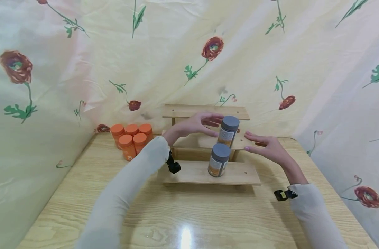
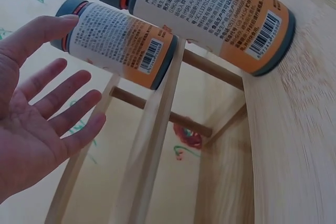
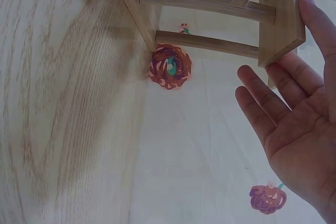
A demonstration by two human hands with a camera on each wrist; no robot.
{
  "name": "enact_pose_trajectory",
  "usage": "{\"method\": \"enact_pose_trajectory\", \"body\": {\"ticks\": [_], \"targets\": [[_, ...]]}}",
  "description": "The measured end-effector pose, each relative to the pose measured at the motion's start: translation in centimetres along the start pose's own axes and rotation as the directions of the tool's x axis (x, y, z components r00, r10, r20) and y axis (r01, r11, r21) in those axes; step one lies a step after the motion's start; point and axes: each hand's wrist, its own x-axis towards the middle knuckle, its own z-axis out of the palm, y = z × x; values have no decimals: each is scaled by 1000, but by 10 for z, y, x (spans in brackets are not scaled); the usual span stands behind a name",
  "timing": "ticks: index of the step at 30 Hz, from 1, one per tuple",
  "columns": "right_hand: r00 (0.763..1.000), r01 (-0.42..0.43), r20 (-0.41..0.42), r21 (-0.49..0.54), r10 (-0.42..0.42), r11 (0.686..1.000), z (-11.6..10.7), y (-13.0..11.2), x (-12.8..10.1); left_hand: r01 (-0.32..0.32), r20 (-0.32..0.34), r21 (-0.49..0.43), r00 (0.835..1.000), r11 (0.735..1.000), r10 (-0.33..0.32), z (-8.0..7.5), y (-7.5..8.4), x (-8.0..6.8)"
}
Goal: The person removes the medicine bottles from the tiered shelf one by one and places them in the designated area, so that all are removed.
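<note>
Evidently both hands are free just now, spread on either side of the upper grey-capped bottle (image 1: 228,131), which stands upright on the middle step of the wooden stepped rack (image 1: 205,173). The left hand (image 1: 198,125) hovers at the bottle's left with fingers straight and slightly fanned; in the left wrist view its fingertips (image 2: 63,22) sit right by the cap end, though I cannot tell whether they actually touch it. The right hand (image 1: 264,145) is held flat and relaxed to the bottle's right, apart from it, gripping nothing; from the right wrist view its fingers (image 3: 315,30) lie close beside the end of a step.

A second grey-capped bottle (image 1: 219,160) stands on the lowest step, just in front of and below the first, so the two line up one behind the other and the rack's tiers keep both labels visible. My guess is the open palms flank the upper bottle to steady it near the narrow step's front edge.

On the tabletop (image 1: 189,214) to the far left, a cluster of orange bottles (image 1: 131,138) stands packed together, well apart from the rack. A flowered cloth (image 1: 83,62) hangs behind everything.
</note>
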Motion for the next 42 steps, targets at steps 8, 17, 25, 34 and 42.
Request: {"method": "enact_pose_trajectory", "body": {"ticks": [8, 17, 25, 34, 42], "targets": [[1000, 3, 0, 8, -3, 1000, 2, 1, -1, -1, 35, -23, 999, 1000, 2, 9, -10, 19], [1000, 5, 2, 1, -5, 1000, 1, -11, -4, 43, 16, -5, 999, 999, -43, 15, -11, 27], [1000, 1, 0, -6, -1, 1000, -1, -11, -5, 74, 11, -29, 997, 997, -73, 16, -11, 29], [1000, 2, 10, 10, -2, 1000, 0, -13, -5, 49, -15, 5, 999, 999, -49, 16, -14, 25], [1000, -5, 6, -4, 5, 1000, 0, -13, -6, 57, -40, -26, 997, 998, -58, 11, -14, 17]]}}
